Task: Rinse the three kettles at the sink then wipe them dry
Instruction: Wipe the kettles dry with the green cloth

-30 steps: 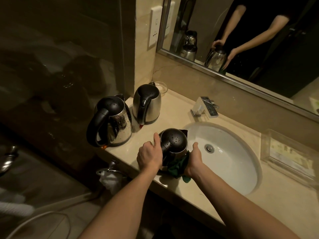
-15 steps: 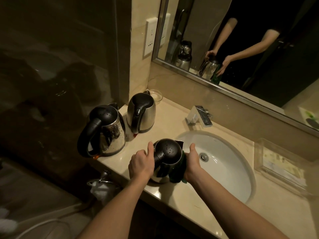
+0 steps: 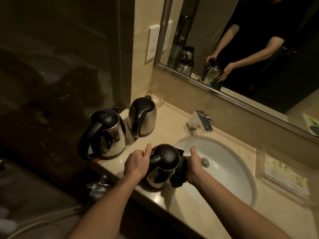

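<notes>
Three steel kettles with black lids stand on the beige counter. The near kettle [image 3: 163,165] sits at the sink's left rim, its lid wet with drops. My left hand [image 3: 137,163] grips its left side, thumb up. My right hand [image 3: 193,166] presses a dark green cloth [image 3: 179,175] against the kettle's right side. A large kettle [image 3: 105,133] with a black handle stands at the far left, beaded with water. The third kettle [image 3: 142,116] stands behind it, near the wall corner.
The white oval sink [image 3: 224,166] lies right of the near kettle, with a chrome faucet [image 3: 200,121] behind it. A small glass dish [image 3: 158,99] sits in the corner. A clear tray [image 3: 283,171] lies at the right. A mirror [image 3: 241,49] runs along the back wall.
The view has shifted down and closer. My right hand has slid the green cloth lower along the near kettle's right side; my left hand keeps its grip.
</notes>
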